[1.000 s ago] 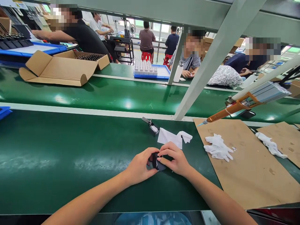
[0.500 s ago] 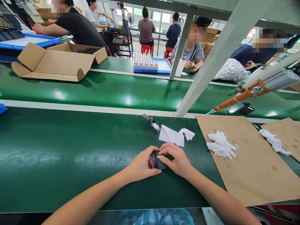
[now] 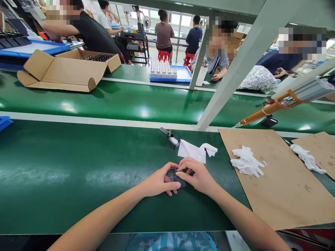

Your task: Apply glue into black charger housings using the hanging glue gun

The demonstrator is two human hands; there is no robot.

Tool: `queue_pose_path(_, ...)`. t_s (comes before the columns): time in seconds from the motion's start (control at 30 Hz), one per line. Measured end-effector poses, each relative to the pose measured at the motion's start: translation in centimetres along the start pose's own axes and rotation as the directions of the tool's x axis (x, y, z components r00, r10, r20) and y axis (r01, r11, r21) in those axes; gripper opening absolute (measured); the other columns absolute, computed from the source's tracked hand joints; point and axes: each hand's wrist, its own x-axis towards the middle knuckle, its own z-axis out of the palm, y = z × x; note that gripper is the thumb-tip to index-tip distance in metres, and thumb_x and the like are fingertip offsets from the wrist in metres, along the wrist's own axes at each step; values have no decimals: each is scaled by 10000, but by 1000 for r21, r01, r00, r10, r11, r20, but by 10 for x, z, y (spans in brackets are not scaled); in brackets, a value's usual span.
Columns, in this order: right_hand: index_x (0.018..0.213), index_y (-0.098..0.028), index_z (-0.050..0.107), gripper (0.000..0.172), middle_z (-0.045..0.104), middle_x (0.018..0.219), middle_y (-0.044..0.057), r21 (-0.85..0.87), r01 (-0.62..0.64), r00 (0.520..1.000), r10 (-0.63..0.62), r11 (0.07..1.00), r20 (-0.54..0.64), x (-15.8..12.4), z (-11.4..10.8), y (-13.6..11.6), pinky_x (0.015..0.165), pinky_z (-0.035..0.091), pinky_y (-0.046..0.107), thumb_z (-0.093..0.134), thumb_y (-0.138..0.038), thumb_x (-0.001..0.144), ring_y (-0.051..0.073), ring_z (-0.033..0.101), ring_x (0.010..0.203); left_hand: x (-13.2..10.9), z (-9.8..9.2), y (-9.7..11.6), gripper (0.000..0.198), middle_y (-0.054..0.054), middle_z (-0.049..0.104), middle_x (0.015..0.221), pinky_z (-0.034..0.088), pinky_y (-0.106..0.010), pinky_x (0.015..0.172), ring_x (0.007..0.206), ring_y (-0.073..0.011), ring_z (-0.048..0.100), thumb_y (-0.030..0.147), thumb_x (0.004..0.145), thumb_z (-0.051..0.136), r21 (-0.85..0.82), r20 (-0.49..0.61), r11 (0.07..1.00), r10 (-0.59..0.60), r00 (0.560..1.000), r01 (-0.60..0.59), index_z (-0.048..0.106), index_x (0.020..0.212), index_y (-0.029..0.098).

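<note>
A small dark case point(image 3: 180, 179) is between my hands, low on the green table point(image 3: 78, 205). My left hand point(image 3: 159, 179) closes round its left side, the thumb lying over it. The thumb and fingers of my right hand point(image 3: 196, 174) pinch at its upper edge, where a tiny shiny part shows; my fingers hide most of it. Beyond my hands stands another dark case point(image 3: 172, 141) with its lid up and something white inside. Beside that lie a white paper point(image 3: 191, 151) and a crumpled white piece point(image 3: 210, 149).
To the right, white gloves point(image 3: 246, 162) lie on a cardboard sheet point(image 3: 285, 188) under an orange dispenser point(image 3: 259, 114). A slanted metal post point(image 3: 235, 73) rises behind. An open carton point(image 3: 70, 71) and a blue tray point(image 3: 171, 80) are farther back, with people beyond.
My left thumb has moved up onto the dark case, and its fingers now show below. The black item on the far belt has shifted left. People in the background have moved their arms.
</note>
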Motion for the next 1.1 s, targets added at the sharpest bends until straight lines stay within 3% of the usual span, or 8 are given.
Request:
queue_pose_path(0.1,827,-219,656,99,629,944,59,61,-10,1000,11,998,-18,1,0,2,646,548,286,630,-314,828,165,611,823,1,0,-1,535,-36,649,883,576,-316,624,762,-191,699,408,801,676,-1,-8,1000,-8,1000,8,408,1226,224)
queue_pose_path(0.17,810,-209,660,132,637,917,54,168,-81,996,85,983,-19,2,-1,4,668,539,290,646,-341,815,164,612,810,2,-2,-1,531,-32,642,876,578,-316,621,772,-194,698,428,804,668,-25,-2,1000,-11,1000,11,412,1219,218)
queue_pose_path(0.33,773,-173,647,243,629,769,15,477,-375,923,364,794,120,7,-2,8,612,475,253,673,-414,782,116,563,647,1,-2,0,547,-34,658,847,587,-346,648,864,-228,686,413,778,696,7,-1,1000,-13,1000,13,415,1202,210)
queue_pose_path(0.53,755,-154,664,277,627,714,9,493,-399,915,375,773,152,8,-2,11,638,450,258,664,-429,785,114,547,640,2,3,1,438,-8,652,747,590,-344,635,790,-202,678,380,807,664,31,-83,999,-18,996,20,438,1135,199)
queue_pose_path(0.77,783,-177,644,222,655,838,28,460,-293,954,285,838,90,7,-5,7,656,476,279,654,-398,805,131,579,690,3,3,1,402,-14,642,804,592,-324,622,755,-181,682,394,838,626,24,-108,999,26,994,-23,457,1152,207)
queue_pose_path(0.9,808,-205,674,105,674,923,45,149,-48,999,46,988,17,5,-12,2,789,494,325,646,-305,826,168,619,846,4,2,-1,417,-26,642,870,589,-311,614,748,-172,684,396,841,620,7,-96,999,44,994,-43,451,1175,212)
queue_pose_path(1.0,868,-222,668,68,673,978,56,-70,124,992,-121,990,47,3,-15,2,813,511,340,615,-262,850,173,628,884,3,1,0,433,-33,637,888,589,-327,650,789,-181,684,392,847,612,-5,-70,999,33,997,-34,443,1202,210)
queue_pose_path(1.1,896,-227,655,80,665,986,59,-111,145,989,-140,983,50,1,-13,3,728,545,301,584,-252,868,159,631,847,2,-1,2,453,-39,631,909,587,-351,688,834,-192,679,394,853,601,-22,-33,1000,21,999,-21,431,1232,212)
